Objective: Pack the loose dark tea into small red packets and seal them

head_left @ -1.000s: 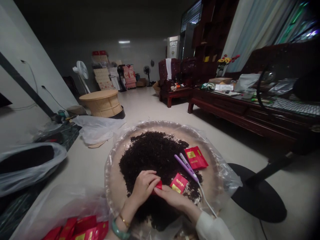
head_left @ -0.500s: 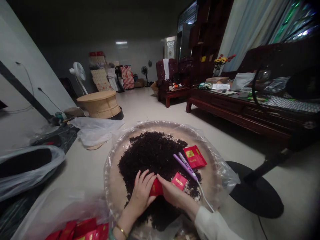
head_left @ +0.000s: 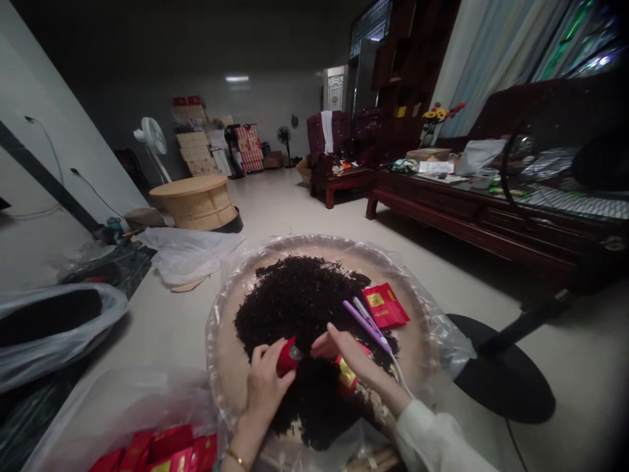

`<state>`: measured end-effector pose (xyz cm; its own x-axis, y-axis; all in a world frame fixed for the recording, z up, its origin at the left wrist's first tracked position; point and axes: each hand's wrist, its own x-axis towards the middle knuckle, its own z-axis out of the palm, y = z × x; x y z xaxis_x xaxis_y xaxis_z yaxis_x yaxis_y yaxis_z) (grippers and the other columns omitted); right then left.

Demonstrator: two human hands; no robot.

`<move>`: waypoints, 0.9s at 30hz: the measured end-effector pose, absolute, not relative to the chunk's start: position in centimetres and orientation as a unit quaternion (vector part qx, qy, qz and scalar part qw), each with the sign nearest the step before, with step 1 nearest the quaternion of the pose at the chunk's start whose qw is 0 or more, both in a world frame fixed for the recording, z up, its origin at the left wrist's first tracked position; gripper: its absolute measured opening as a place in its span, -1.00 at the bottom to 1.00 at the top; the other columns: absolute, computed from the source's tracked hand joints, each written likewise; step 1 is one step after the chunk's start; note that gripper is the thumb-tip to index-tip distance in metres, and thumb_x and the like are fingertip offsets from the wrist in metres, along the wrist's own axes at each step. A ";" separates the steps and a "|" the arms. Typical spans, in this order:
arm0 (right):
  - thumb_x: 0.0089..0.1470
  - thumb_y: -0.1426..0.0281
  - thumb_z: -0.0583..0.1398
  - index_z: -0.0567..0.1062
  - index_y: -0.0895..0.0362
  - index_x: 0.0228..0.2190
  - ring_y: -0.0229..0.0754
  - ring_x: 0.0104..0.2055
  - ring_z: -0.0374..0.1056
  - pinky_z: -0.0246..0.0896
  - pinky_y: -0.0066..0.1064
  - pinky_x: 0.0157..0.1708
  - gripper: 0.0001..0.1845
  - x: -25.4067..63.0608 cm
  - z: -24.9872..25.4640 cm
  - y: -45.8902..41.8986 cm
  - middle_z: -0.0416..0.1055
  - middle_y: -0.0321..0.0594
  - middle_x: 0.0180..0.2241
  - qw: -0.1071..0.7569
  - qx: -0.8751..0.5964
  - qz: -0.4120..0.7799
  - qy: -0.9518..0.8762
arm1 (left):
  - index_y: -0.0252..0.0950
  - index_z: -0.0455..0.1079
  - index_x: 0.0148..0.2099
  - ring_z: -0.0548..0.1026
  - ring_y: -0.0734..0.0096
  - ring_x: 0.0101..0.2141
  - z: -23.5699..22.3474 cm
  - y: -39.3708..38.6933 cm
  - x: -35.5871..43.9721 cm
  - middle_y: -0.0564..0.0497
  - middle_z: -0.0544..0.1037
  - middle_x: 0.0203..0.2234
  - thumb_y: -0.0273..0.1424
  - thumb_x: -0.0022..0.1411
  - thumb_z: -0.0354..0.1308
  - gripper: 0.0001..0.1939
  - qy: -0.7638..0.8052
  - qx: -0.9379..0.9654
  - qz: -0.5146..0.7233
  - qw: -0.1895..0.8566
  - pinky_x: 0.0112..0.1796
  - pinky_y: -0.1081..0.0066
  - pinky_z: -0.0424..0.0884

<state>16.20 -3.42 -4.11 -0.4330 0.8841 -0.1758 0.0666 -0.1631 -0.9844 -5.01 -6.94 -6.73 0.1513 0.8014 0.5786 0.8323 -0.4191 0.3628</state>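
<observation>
A small red packet (head_left: 286, 358) is gripped in my left hand (head_left: 264, 383), its mouth tilted to the right over a heap of dark, dry tea-like leaves (head_left: 304, 295). Across a small gap, my right hand (head_left: 348, 354) hovers with fingers stretched out and nothing visible in it. A red and gold packet (head_left: 348, 376) lies partly hidden under that hand. Farther right, a purple flat iron (head_left: 367, 326) with a white cord rests against a larger red packet (head_left: 386, 307). The leaves spread over a round plastic-lined tray (head_left: 230, 387).
At the lower left, a clear plastic bag holds several red packets (head_left: 170, 446). A lined container of dark leaves (head_left: 54, 318) stands at the left. To the right is a fan's black base (head_left: 501, 370); a dark wooden table (head_left: 442, 200) stands beyond.
My hands have moved apart. The left hand has shifted left with the red packet, turning its mouth rightward. The right hand has opened away from it, and a gold-marked packet now shows below.
</observation>
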 end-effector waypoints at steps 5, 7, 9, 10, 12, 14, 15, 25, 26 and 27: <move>-0.02 0.32 0.21 0.55 0.11 -0.33 0.00 -0.14 0.30 0.11 -0.24 -0.13 -0.82 19.5 -5.0 -3.2 0.48 -0.10 -0.26 0.100 -0.465 0.263 -0.839 | -0.24 0.38 0.01 0.45 0.20 -0.27 -7.2 -6.5 -5.6 -0.06 0.55 -0.28 -0.41 0.07 0.22 -0.60 -0.579 -0.699 -0.419 0.019 -0.25 0.21 0.50; -0.10 0.47 0.23 0.53 0.12 -0.31 0.01 -0.12 0.27 0.11 -0.26 -0.16 -0.79 20.2 -5.6 -3.5 0.46 -0.08 -0.23 0.023 -0.467 0.188 -0.864 | -0.25 0.40 -0.03 0.45 0.19 -0.26 -7.3 -6.4 -5.6 -0.06 0.54 -0.29 -0.39 0.07 0.23 -0.63 -0.586 -0.687 -0.429 0.016 -0.25 0.20 0.50; -0.12 0.54 0.20 0.52 0.14 -0.38 0.01 -0.15 0.27 0.12 -0.27 -0.19 -0.82 20.9 -6.0 -3.6 0.45 -0.05 -0.27 -0.028 -0.475 0.160 -0.865 | -0.25 0.40 -0.06 0.45 0.19 -0.25 -7.4 -6.4 -5.7 -0.06 0.53 -0.29 -0.37 0.06 0.24 -0.66 -0.589 -0.680 -0.436 0.013 -0.24 0.20 0.50; -0.13 0.55 0.20 0.52 0.16 -0.42 0.01 -0.16 0.28 0.13 -0.27 -0.19 -0.84 21.3 -6.1 -3.6 0.44 -0.04 -0.29 -0.043 -0.481 0.158 -0.861 | -0.25 0.41 -0.08 0.45 0.20 -0.25 -7.4 -6.4 -5.7 -0.06 0.53 -0.29 -0.37 0.06 0.24 -0.67 -0.590 -0.679 -0.438 0.010 -0.23 0.20 0.49; -0.17 0.52 0.24 0.52 0.17 -0.38 0.03 -0.14 0.28 0.15 -0.26 -0.16 -0.81 21.8 -6.1 -3.3 0.42 -0.03 -0.27 -0.030 -0.510 0.163 -0.844 | -0.25 0.41 -0.10 0.45 0.20 -0.24 -7.5 -6.3 -5.7 -0.06 0.53 -0.29 -0.36 0.06 0.25 -0.69 -0.590 -0.678 -0.439 0.005 -0.22 0.20 0.48; -0.20 0.50 0.27 0.47 0.19 -0.14 0.04 -0.08 0.29 0.17 -0.25 -0.11 -0.53 21.9 -6.2 -2.8 0.37 0.00 -0.15 0.037 -0.554 0.175 -0.813 | -0.25 0.40 -0.12 0.45 0.19 -0.24 -7.5 -6.3 -5.6 -0.06 0.53 -0.29 -0.35 0.05 0.25 -0.69 -0.589 -0.676 -0.443 0.000 -0.22 0.20 0.48; -0.21 0.52 0.27 0.37 0.20 0.00 0.04 -0.06 0.29 0.18 -0.25 -0.08 -0.36 21.7 -6.2 -2.5 0.34 0.02 -0.09 0.076 -0.573 0.184 -0.795 | -0.25 0.40 -0.12 0.45 0.19 -0.24 -7.5 -6.3 -5.6 -0.06 0.53 -0.29 -0.35 0.05 0.25 -0.69 -0.590 -0.674 -0.445 -0.001 -0.21 0.20 0.47; -0.16 0.65 0.17 -0.03 0.05 0.26 -0.05 -0.08 0.38 0.26 -0.27 -0.09 -0.02 15.0 -7.4 0.0 0.07 0.03 0.10 0.221 -0.589 0.274 -0.728 | -0.26 0.39 -0.15 0.48 0.21 -0.31 -7.8 -6.1 -6.1 -0.06 0.51 -0.33 -0.28 0.05 0.22 -0.70 -0.614 -0.628 -0.477 -0.013 -0.35 0.26 0.48; -0.15 0.65 0.17 0.00 0.02 0.25 -0.07 -0.08 0.37 0.26 -0.27 -0.08 -0.04 14.7 -7.3 0.0 0.09 -0.01 0.09 0.247 -0.570 0.284 -0.731 | -0.26 0.39 -0.15 0.48 0.22 -0.31 -7.8 -6.1 -6.1 -0.06 0.50 -0.33 -0.27 0.05 0.22 -0.70 -0.617 -0.624 -0.479 -0.015 -0.35 0.27 0.48; -0.15 0.64 0.19 0.02 0.00 0.25 -0.08 -0.06 0.35 0.26 -0.28 -0.06 -0.06 14.5 -7.2 0.1 0.10 -0.04 0.07 0.273 -0.550 0.295 -0.732 | -0.26 0.39 -0.15 0.48 0.22 -0.31 -7.8 -6.1 -6.1 -0.06 0.50 -0.33 -0.27 0.06 0.22 -0.70 -0.619 -0.621 -0.481 -0.016 -0.36 0.27 0.48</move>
